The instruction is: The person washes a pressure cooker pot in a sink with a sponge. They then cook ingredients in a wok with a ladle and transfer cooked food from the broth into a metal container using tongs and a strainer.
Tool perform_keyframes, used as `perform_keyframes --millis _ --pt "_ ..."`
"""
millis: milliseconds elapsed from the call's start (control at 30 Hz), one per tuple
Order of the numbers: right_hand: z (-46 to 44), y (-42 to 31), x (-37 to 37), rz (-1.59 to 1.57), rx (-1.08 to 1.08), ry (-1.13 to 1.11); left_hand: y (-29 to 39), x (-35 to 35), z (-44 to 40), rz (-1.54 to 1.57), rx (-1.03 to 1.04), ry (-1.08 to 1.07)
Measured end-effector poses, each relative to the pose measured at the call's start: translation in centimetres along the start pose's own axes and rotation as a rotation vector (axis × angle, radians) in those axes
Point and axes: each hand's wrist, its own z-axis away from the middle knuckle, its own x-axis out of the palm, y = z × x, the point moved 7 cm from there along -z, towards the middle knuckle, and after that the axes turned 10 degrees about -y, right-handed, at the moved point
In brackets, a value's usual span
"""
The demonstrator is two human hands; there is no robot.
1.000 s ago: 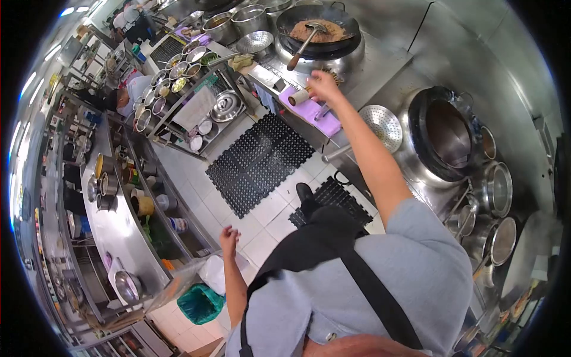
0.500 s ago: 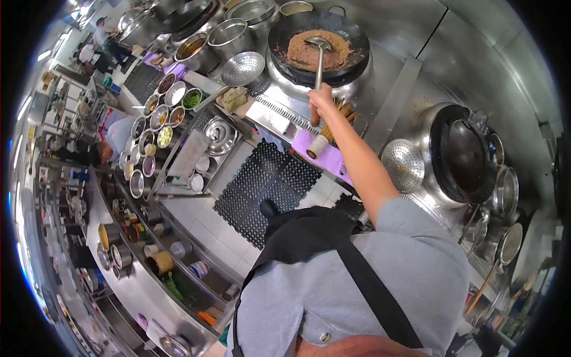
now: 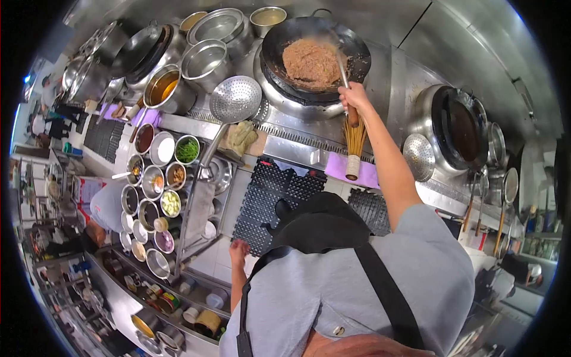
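Note:
My right hand (image 3: 355, 97) is closed around the handle of a wok ladle (image 3: 343, 72), whose wooden end sticks out below my fist. The ladle's bowl is smeared by motion over the food at the far side of the wok. That black wok (image 3: 272, 49) sits on a round burner and holds a heap of reddish-brown minced food (image 3: 309, 64). My left hand (image 3: 239, 251) hangs at my left side above the floor, its fingers loosely curled with nothing seen in them. Under my right wrist lies a bamboo wok brush (image 3: 355, 143) over a purple cloth (image 3: 337, 165).
A large perforated strainer (image 3: 235, 99) lies left of the wok, near metal pots (image 3: 205, 62). Several bowls of ingredients (image 3: 171, 203) stand on a cart at left. At right are a second wok (image 3: 461, 128) and another strainer (image 3: 419, 156). A co-worker (image 3: 113, 208) is at far left.
The ladle's bowl has swung away from the middle of the food, its handle now leaning the other way. My left hand has come into view. The camera's view has turned.

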Motion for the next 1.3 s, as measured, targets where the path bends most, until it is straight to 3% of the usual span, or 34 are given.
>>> perform_keyframes --millis 33,133,233,367,500,633,667,733,767,833,967,1033,1067,1133,1233,1267,1300 --pt "1.0 -0.1 1.1 -0.022 0.016 -0.064 4.9 1.7 -0.5 -0.165 -0.064 0.034" --pt "6.8 -2.4 2.5 0.199 -0.105 -0.158 10.5 3.2 -5.2 -0.166 -0.044 0.024" --pt "8.3 -3.1 1.0 -0.009 -0.071 -0.157 11.7 4.9 -7.5 -0.296 -0.092 -0.031" --pt "1.8 -3.6 -2.2 0.064 -0.145 0.061 10.6 6.3 -8.8 -0.583 -0.184 -0.199" --pt "-3.1 -2.9 -1.7 -0.191 0.024 -0.084 12.2 11.9 -7.8 -0.713 -0.138 -0.409" --pt "-0.8 -1.1 0.2 0.166 -0.028 -0.335 18.3 20.3 -5.0 -0.709 -0.152 -0.582" --pt "0.6 -1.7 -0.6 0.483 -0.407 -0.177 20.4 22.5 -4.4 -0.744 -0.138 -0.614" --pt "5.5 -1.2 -1.7 0.895 -0.475 -0.031 24.0 26.3 -4.0 -0.803 -0.11 -0.68" --pt "8.4 -1.9 -2.9 0.975 -0.167 -0.051 24.5 27.1 -5.1 -0.828 -0.08 -0.74" --pt "12.1 -2.0 -4.8 1.188 -0.024 0.026 26.1 29.2 -6.2 -0.824 -0.037 -0.838" --pt "18.7 -2.6 -7.6 1.163 -0.092 0.217 31.3 34.0 -7.3 -1.019 0.017 -0.978" --pt "22.0 -5.6 -8.4 1.112 0.14 0.14 34.0 35.9 -7.5 -1.098 0.102 -1.004" --pt "23.8 -7.4 -8.4 1.04 0.013 0.155 35.1 36.5 -7.3 -1.085 0.107 -0.989" --pt "25.7 -9.0 -8.6 1.014 -0.02 0.133 36.1 37.3 -8.0 -1.108 0.158 -1.023" --pt "23.8 -7.9 -7.6 1.072 -0.049 0.099 36.9 39.5 -8.6 -1.191 0.22 -1.056" --pt "21.7 -6.6 -7.3 1.04 0.187 0.114 37.2 40.4 -8.7 -1.227 0.239 -1.058" --pt "19.3 -4.7 -7.1 0.987 0.052 0.11 37.5 41.4 -8.7 -1.246 0.259 -1.066"
